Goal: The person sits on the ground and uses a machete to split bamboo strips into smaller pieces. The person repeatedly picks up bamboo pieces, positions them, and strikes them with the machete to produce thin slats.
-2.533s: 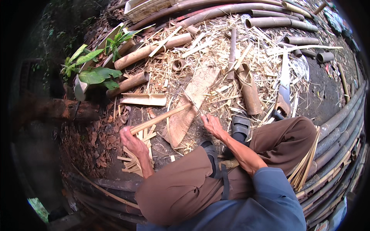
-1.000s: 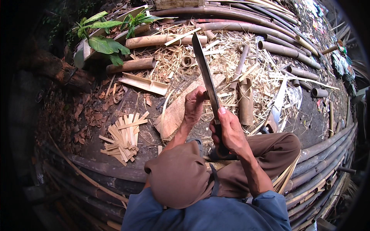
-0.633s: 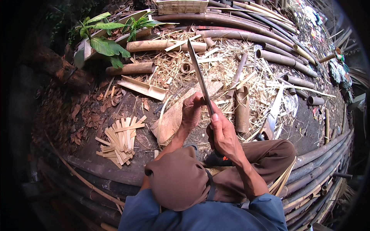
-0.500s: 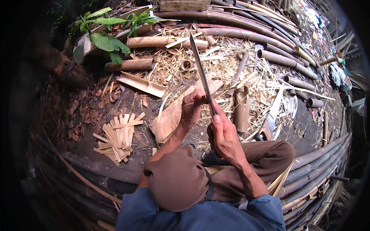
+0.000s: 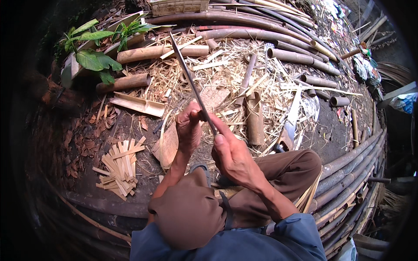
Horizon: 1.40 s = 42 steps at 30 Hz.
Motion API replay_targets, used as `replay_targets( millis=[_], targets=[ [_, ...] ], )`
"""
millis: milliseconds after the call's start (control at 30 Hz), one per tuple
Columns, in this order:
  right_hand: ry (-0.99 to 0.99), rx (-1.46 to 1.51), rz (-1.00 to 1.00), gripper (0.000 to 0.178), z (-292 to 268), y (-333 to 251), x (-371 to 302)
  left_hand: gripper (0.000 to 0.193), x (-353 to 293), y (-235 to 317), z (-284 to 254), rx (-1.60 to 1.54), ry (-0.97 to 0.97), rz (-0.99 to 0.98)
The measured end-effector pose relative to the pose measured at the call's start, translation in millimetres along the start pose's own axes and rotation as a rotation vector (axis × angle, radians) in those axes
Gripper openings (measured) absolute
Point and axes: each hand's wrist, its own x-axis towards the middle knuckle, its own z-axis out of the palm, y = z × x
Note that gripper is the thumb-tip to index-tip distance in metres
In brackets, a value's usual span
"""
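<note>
My right hand [image 5: 237, 163] is closed round the lower end of a long machete [image 5: 187, 71], its handle mostly hidden by my fingers. The dark, narrow blade points up and away, tilted to the left. My left hand [image 5: 188, 130] is bent beside the blade's lower part, thumb and fingers pinched together. A small dark piece shows between its fingertips and the blade, too small to name. Beneath my hands lies a flat wooden block [image 5: 166, 147], partly covered by my left arm. My bent knee [image 5: 189, 213] in brown trousers rises in front of me.
Thin bamboo slats [image 5: 119, 167] lie piled at the left. A handsaw [image 5: 291, 124] lies at the right, near a bamboo section [image 5: 254, 119]. Shavings [image 5: 217, 74] cover the ground ahead. Bamboo poles [image 5: 344, 172] run along the right, and a split bamboo piece [image 5: 138, 104] sits left.
The view has shifted, so the surroundings appear farther left. The machete now leans more to the left. Both hands keep their grip close to the blade's lower end.
</note>
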Motion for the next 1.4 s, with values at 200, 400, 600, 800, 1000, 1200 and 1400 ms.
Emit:
replay_targets(
  millis=[200,400,600,800,1000,1200,1400],
  targets=[
    [0.016,-0.011,0.003,0.048,1.6,-7.3,13.0,0.042,2.7,-29.3,-29.5,0.029,0.025,-0.025],
    [0.099,-0.004,-0.082,0.050,12.0,24.8,31.8,0.057,-23.6,-25.6,-39.3,0.649,0.334,-0.004],
    [0.016,-0.033,-0.058,0.055,-2.4,18.5,26.1,0.042,-32.1,45.8,-47.0,0.774,0.435,0.110],
    [-0.027,-0.048,-0.077,0.057,4.4,34.6,49.1,0.046,20.6,71.7,-1.8,1.116,-0.096,0.413],
    [0.160,-0.220,-0.286,0.065,12.1,58.6,50.2,0.038,35.5,75.3,15.1,1.205,-0.051,0.270],
    [-0.017,-0.159,-0.130,0.022,-3.3,56.9,62.7,0.035,27.7,72.3,9.1,1.314,-0.003,0.384],
    [-0.054,-0.008,-0.107,0.017,5.9,66.3,60.1,0.032,30.0,67.8,4.7,1.176,-0.019,0.212]
  ],
)
